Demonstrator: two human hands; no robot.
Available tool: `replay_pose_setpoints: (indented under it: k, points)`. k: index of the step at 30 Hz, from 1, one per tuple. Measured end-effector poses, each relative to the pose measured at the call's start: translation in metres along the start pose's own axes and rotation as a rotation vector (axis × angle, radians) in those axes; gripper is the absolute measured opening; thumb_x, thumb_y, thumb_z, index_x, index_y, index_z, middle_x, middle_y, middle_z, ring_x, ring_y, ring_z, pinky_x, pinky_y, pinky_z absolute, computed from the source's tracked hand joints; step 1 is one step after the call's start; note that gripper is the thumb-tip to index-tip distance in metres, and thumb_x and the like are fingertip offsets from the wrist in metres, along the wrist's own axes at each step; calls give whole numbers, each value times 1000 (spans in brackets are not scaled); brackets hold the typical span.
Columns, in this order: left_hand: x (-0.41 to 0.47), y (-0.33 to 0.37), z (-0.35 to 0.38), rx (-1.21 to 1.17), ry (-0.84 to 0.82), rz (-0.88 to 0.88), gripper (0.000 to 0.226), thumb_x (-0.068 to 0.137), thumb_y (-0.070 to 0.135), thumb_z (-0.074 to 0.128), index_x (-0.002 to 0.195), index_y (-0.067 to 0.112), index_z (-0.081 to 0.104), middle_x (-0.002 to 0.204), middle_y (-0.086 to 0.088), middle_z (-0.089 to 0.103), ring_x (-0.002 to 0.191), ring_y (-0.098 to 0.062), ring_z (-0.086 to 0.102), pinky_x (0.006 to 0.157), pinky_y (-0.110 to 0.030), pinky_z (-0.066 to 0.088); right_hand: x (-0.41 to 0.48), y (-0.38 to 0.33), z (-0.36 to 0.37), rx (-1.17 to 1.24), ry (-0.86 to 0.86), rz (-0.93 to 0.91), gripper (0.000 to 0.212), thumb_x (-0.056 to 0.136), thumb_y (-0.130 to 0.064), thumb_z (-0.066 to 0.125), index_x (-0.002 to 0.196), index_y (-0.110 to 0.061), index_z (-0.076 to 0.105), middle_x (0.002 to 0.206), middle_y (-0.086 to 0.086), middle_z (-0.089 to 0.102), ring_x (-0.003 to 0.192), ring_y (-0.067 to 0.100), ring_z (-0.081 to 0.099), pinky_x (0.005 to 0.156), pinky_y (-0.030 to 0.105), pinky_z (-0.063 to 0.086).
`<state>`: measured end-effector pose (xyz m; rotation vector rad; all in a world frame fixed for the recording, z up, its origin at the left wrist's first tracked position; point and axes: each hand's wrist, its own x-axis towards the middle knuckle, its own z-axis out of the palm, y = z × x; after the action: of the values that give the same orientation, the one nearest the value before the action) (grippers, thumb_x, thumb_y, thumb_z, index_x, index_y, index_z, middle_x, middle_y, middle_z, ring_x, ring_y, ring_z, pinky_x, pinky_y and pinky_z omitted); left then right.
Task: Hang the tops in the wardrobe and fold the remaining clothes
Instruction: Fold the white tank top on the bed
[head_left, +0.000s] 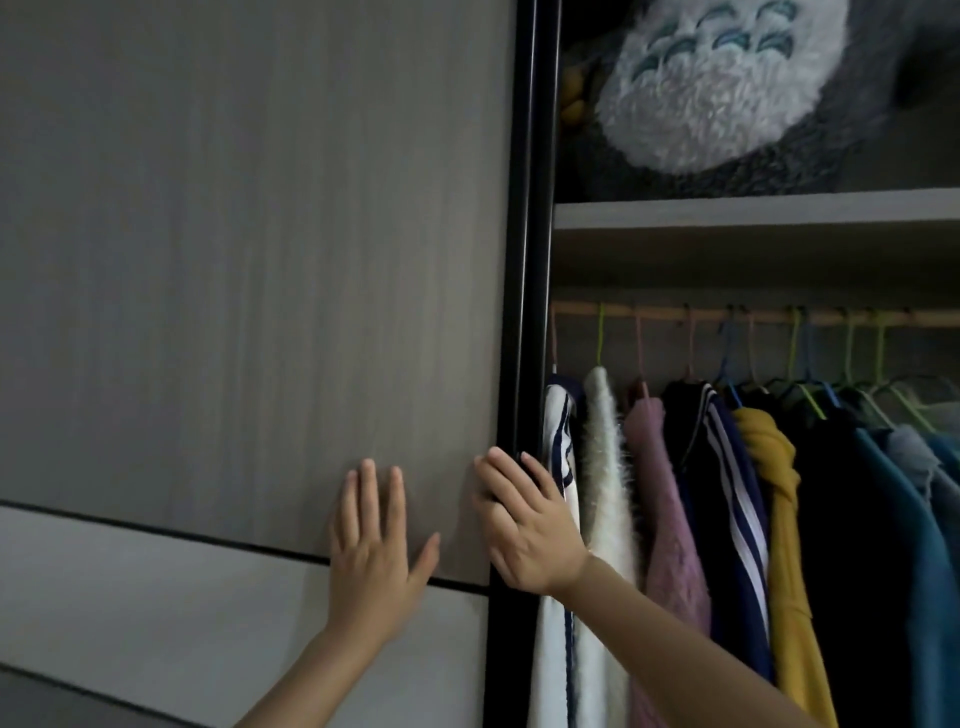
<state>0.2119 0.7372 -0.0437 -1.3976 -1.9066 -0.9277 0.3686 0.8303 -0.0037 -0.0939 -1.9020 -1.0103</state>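
Grey sliding wardrobe door (234, 260): left hand (371, 545) presses flat, fingers straight; right hand (524, 535) grips its black edge (527, 260) beside hanging tops (727, 493).

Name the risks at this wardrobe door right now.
1. The right hand grips the door edge; its fingers could get pinched if the door slides shut.
2. The white striped top hangs right beside that edge and could snag.
3. The left hand lies flat on the door panel and might slip.
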Motion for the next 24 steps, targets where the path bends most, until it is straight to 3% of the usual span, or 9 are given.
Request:
replay_pose_setpoints:
  k: [2, 6, 8, 11, 13, 15, 17, 21, 24]
  points:
    - [-1, 2, 1, -3, -29, -2, 75, 95, 55, 15, 131, -4, 45, 135, -34, 43, 124, -48, 42, 85, -60, 45, -2, 0, 5, -12, 17, 3, 56, 92, -24, 20, 79, -6, 71, 118, 17, 64, 120, 33, 54, 100, 44, 34]
    - [2, 8, -2, 14, -73, -18, 72, 82, 43, 37, 127, -12, 50, 133, -37, 42, 118, -56, 44, 84, -65, 44, 1, 9, 1, -97, -12, -115, 35, 78, -27, 42, 83, -9, 72, 121, 15, 63, 122, 29, 51, 102, 47, 31]
    - [-1, 5, -3, 25, -74, -8, 73, 85, 46, 34, 128, -11, 49, 134, -37, 42, 119, -56, 43, 85, -64, 44, 0, 21, -4, -115, -14, -214, 34, 85, -31, 43, 86, -14, 73, 123, 12, 62, 121, 26, 54, 101, 47, 32]
    - [-3, 0, -5, 35, -87, -22, 85, 93, 59, 12, 132, -9, 45, 138, -35, 39, 124, -53, 40, 89, -61, 42, 2, 42, -13, -119, -73, -362, 34, 87, -38, 44, 92, -20, 72, 125, 9, 62, 121, 23, 54, 101, 47, 38]
    - [-1, 2, -7, 14, -55, -29, 87, 90, 64, 12, 140, -4, 33, 147, -30, 26, 134, -48, 27, 100, -58, 34, 4, 46, -18, -156, -106, -387, 32, 84, -38, 47, 96, -22, 73, 126, 8, 62, 122, 22, 54, 98, 52, 41]
    - [-2, 1, -1, -19, -66, -73, 84, 88, 63, 27, 148, 7, 10, 155, -20, 2, 144, -38, 3, 112, -52, 17, 3, 43, -20, -145, -133, -366, 31, 82, -37, 50, 97, -21, 72, 126, 8, 61, 122, 23, 54, 96, 57, 40]
    - [-3, 1, 6, -39, -61, -99, 86, 90, 55, 43, 149, 14, -4, 156, -14, -12, 144, -30, -11, 115, -46, 7, 2, 42, -22, -132, -151, -364, 31, 82, -36, 50, 98, -20, 72, 126, 9, 62, 123, 23, 53, 95, 60, 39]
    - [-10, 2, 5, -17, -89, -103, 90, 90, 52, 47, 148, 16, -11, 155, -11, -19, 143, -26, -17, 115, -41, 3, 2, 42, -32, -129, -181, -365, 35, 85, -34, 43, 99, -21, 72, 126, 8, 61, 123, 22, 53, 96, 62, 37]
    - [-14, 12, 6, -31, -102, -120, 91, 90, 53, 46, 147, 17, -16, 154, -10, -22, 142, -26, -19, 115, -41, 2, -6, 38, -36, -116, -167, -326, 27, 81, -33, 54, 96, -20, 72, 124, 7, 63, 123, 22, 53, 95, 62, 37]
